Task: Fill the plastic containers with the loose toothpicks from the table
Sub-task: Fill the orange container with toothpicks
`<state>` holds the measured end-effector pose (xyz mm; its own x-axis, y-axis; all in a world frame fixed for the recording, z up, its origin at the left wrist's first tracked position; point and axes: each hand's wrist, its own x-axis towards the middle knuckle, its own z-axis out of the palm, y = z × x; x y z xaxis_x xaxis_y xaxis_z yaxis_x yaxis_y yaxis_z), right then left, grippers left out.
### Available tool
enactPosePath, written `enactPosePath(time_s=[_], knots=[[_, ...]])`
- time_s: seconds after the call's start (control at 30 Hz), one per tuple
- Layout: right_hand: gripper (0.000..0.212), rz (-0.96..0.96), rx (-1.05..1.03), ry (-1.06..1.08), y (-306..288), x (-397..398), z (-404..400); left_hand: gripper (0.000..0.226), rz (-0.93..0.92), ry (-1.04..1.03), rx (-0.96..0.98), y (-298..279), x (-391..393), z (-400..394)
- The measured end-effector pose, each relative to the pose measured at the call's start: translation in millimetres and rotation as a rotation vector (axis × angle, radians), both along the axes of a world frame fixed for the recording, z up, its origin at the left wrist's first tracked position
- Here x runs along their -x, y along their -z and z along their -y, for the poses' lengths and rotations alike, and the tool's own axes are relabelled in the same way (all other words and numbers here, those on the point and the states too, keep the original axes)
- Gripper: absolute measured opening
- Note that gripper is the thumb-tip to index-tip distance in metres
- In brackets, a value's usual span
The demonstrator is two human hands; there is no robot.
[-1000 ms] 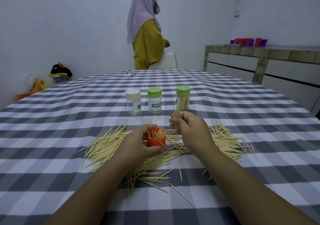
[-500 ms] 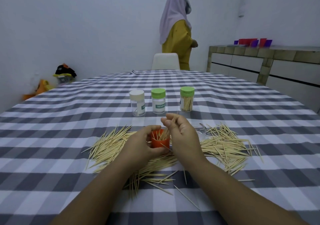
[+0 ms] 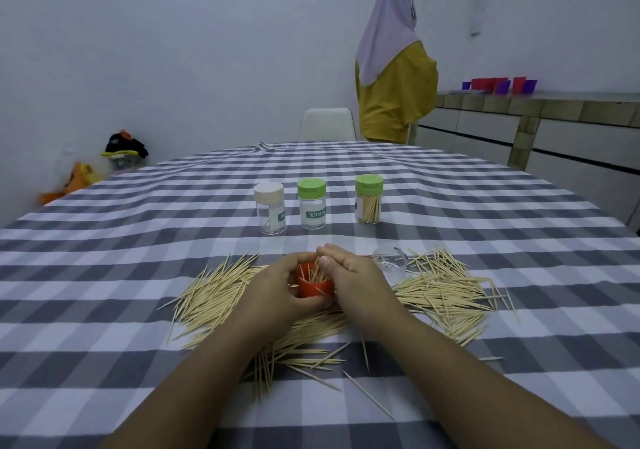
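Note:
An orange container (image 3: 314, 287) with toothpicks standing in it sits on the checked tablecloth (image 3: 138, 275). My left hand (image 3: 277, 292) grips its left side. My right hand (image 3: 349, 275) is right beside the rim, its curled fingertips over the opening among the toothpicks; whether it pinches any I cannot tell. Loose toothpicks (image 3: 214, 296) lie spread around both hands, with more toothpicks (image 3: 446, 292) to the right. A clear container (image 3: 391, 263) lies on its side just right of my right hand.
Three upright capped containers stand further back: a cream-capped one (image 3: 270, 208), a green-capped one (image 3: 312, 203) and a green-capped one holding toothpicks (image 3: 369, 199). A white chair (image 3: 327, 124) and a person (image 3: 394, 67) are beyond the table, with a counter (image 3: 540, 116) at right.
My right hand has come down from above the orange container to its rim, bringing its toothpicks into the opening. The person behind the table has walked to the right.

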<state>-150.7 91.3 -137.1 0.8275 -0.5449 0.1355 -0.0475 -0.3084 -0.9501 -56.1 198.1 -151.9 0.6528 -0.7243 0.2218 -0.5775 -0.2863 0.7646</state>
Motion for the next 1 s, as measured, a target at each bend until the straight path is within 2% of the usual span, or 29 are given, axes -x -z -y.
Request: enactPosePath(time_s=[0.1, 0.2, 0.4, 0.6, 0.7, 0.77, 0.87, 1.0], knots=[[0.034, -0.015, -0.044, 0.003, -6, 3, 3, 0.07, -0.013, -0.003, 0.001, 0, 0, 1], [0.032, -0.078, 0.008, 0.013, -22, 15, 13, 0.073, -0.038, -0.005, -0.011, -2, 1, 0], [0.022, -0.491, 0.414, -0.099, -42, 49, 46, 0.075, -0.033, -0.006, -0.029, -4, 4, 0], [0.037, -0.828, 0.673, -0.063, -42, 61, 63, 0.075, -0.014, -0.014, -0.055, -4, 6, 0], [0.053, -0.965, 0.798, -0.087, -36, 58, 70, 0.075, -0.008, -0.016, -0.059, -5, 7, 1], [0.053, -1.003, 0.825, -0.069, -28, 54, 76, 0.074, -0.001, -0.02, -0.058, -5, 7, 1], [0.031, -1.015, 0.809, -0.019, -19, 48, 81, 0.074, 0.008, -0.022, -0.068, -6, 8, 1], [0.041, -1.009, 0.88, 0.027, -17, 44, 78, 0.075, 0.002, -0.021, -0.069, -6, 9, 1]])
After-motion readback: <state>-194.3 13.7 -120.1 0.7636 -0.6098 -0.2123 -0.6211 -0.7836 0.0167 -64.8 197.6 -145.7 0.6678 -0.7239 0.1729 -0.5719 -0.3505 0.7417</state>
